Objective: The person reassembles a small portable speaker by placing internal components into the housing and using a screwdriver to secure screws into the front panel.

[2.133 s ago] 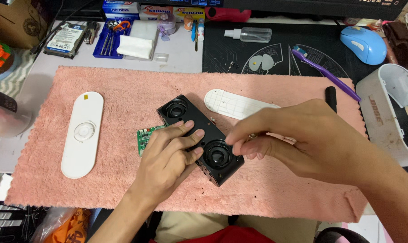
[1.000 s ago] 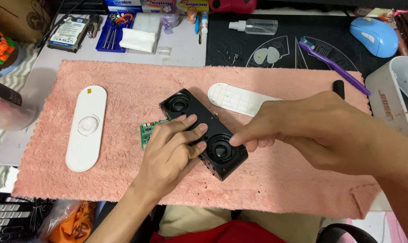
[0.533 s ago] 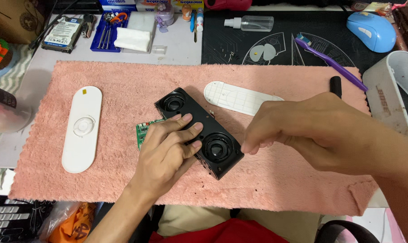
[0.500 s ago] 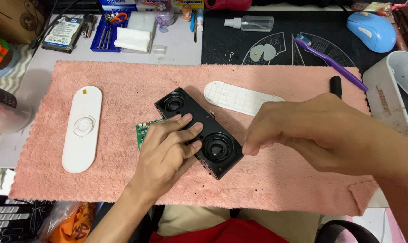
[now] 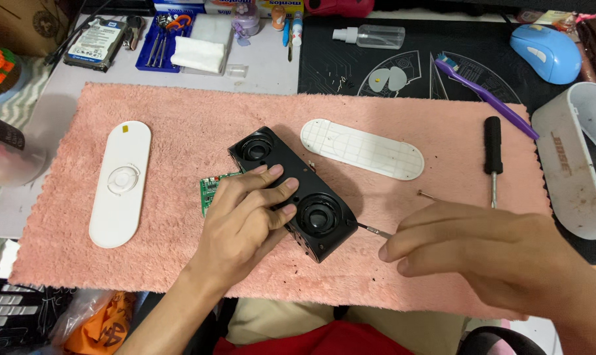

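Grip, left hand (image 5: 245,220): fingers spread flat and pressing down on the black speaker core (image 5: 291,192), pinning it to the pink towel (image 5: 179,112) so it sits steady; no wrap around it, just weight from above.
White oval panel (image 5: 120,184): lies flat at the left of the towel, well apart from the hands, parked out of the way.
Green circuit board (image 5: 209,190): peeks out beside the left hand, at the core's left flank.
Speaker core: lies diagonally mid-towel, both round drivers facing up, near end toward the right hand.
Ribbed white cover (image 5: 362,148): rests inner side up just beyond the core.
Grip, right hand (image 5: 482,253): fingertips pinched shut on a thin metal tool (image 5: 371,229), its tip meeting the core's lower right corner.
Black screwdriver (image 5: 492,154): lies loose at the towel's right edge, near the hand.
Purple toothbrush (image 5: 485,95): lies on the dark mat behind.
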